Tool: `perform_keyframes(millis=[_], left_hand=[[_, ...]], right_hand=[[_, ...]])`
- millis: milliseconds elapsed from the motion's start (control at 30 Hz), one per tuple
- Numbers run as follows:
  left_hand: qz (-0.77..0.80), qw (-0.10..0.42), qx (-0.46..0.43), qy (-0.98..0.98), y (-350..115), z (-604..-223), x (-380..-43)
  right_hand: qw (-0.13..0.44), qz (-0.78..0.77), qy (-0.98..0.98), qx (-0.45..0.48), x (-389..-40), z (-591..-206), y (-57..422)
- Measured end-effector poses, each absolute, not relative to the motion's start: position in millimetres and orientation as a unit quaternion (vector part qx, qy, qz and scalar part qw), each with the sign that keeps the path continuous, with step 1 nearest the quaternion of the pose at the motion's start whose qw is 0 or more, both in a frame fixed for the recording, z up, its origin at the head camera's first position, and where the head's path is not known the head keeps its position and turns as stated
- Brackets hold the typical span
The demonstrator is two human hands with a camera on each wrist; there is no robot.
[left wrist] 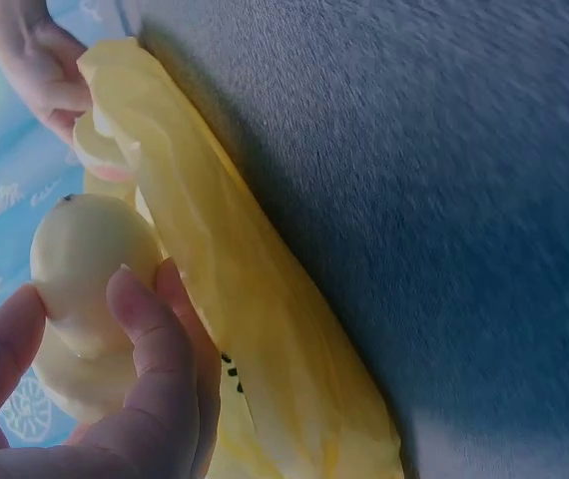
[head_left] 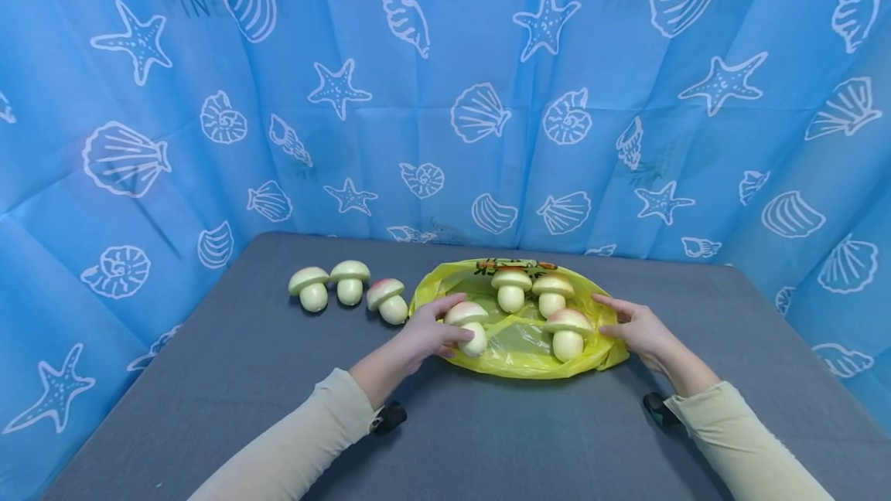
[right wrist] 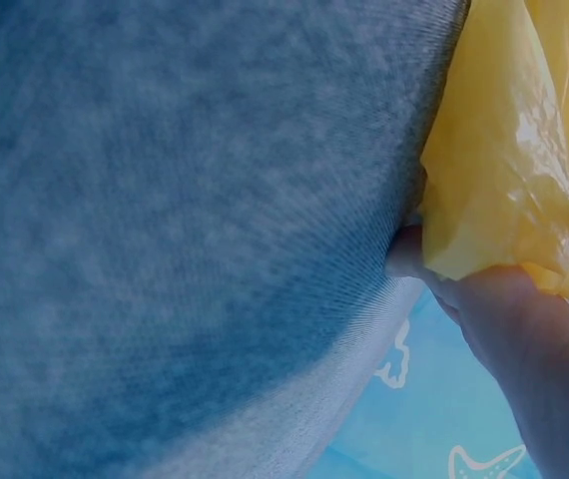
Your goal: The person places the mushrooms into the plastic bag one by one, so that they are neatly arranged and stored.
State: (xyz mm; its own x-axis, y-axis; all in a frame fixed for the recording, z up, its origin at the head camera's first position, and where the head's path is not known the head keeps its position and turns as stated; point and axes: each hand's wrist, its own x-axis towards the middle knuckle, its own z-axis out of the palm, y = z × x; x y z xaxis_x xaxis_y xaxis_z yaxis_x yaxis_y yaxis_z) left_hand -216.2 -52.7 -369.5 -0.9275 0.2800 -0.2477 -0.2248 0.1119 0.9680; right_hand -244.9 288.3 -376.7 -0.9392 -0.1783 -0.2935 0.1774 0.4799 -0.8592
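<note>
A yellow plastic bag [head_left: 518, 364] lies on the table with its mouth spread wide. At its left side my left hand [head_left: 425, 331] holds a toy mushroom [head_left: 475, 340], pale with a pink-tinged cap, over the opening. The left wrist view shows the thumb and fingertips around that mushroom's stem [left wrist: 90, 264]. My right hand [head_left: 646, 333] grips the bag's right rim, thumb and fingers on either side of the yellow film [right wrist: 499, 170]. Inside the bag stand a back mushroom [head_left: 511, 298], another beside it [head_left: 552, 302], and a front one [head_left: 568, 344] near the right hand.
Left of the bag, three more mushrooms rest in a row on the grey table [head_left: 529, 439]: a far-left one [head_left: 313, 297], a middle one [head_left: 349, 291] and a pink-capped one [head_left: 391, 308] close to the bag. A blue shell-patterned curtain [head_left: 445, 60] hangs behind.
</note>
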Motion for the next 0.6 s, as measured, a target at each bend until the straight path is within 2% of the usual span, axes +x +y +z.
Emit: perform_keyframes(millis=[600], left_hand=[[0.662,0.204,0.017,0.721,-26.6,-374.1,-226.2]], right_hand=[[0.174,-0.497,0.85,0.008,-246.6,-377.7,288.7]])
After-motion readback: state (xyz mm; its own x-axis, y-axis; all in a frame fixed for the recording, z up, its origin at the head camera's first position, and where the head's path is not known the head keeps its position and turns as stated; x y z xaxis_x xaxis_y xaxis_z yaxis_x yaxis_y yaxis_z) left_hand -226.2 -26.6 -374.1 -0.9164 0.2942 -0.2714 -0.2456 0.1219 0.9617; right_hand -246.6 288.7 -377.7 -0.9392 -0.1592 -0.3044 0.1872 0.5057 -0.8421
